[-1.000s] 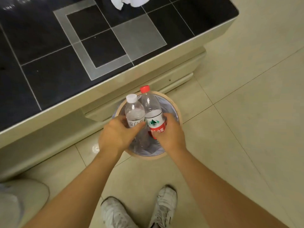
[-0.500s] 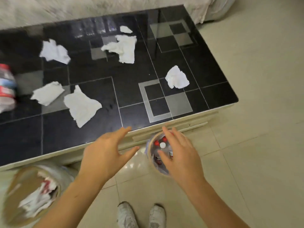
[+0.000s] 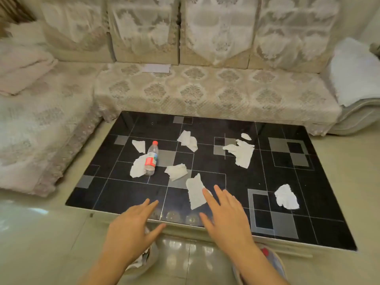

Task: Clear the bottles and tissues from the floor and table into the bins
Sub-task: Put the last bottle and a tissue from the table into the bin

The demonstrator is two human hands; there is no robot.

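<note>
On the black tiled table [image 3: 320, 233] lies a clear bottle [image 3: 151, 158] with a red cap and red label, at the left middle. Several white tissues are scattered around it, among them a long tissue [image 3: 195, 191] near the front edge and a crumpled one [image 3: 286, 196] at the right. My left hand [image 3: 133, 229] and my right hand [image 3: 226, 219] hover over the front edge with fingers spread and nothing in them. My right fingertips are just beside the long tissue. Under my arms sit two bins, the tissue bin [image 3: 148, 262] on the left and the bottle bin [image 3: 275, 262] on the right, both mostly hidden.
A beige patterned sofa [image 3: 205, 93] wraps around the far and left sides of the table. A white paper [image 3: 156, 68] lies on its seat. Glossy floor tiles [image 3: 41, 233] spread out to the left and in front of the table.
The two bottles I held over the bin dropped into it. My empty hands then rose to the table's front edge, and the view lifted to show the whole table and sofa.
</note>
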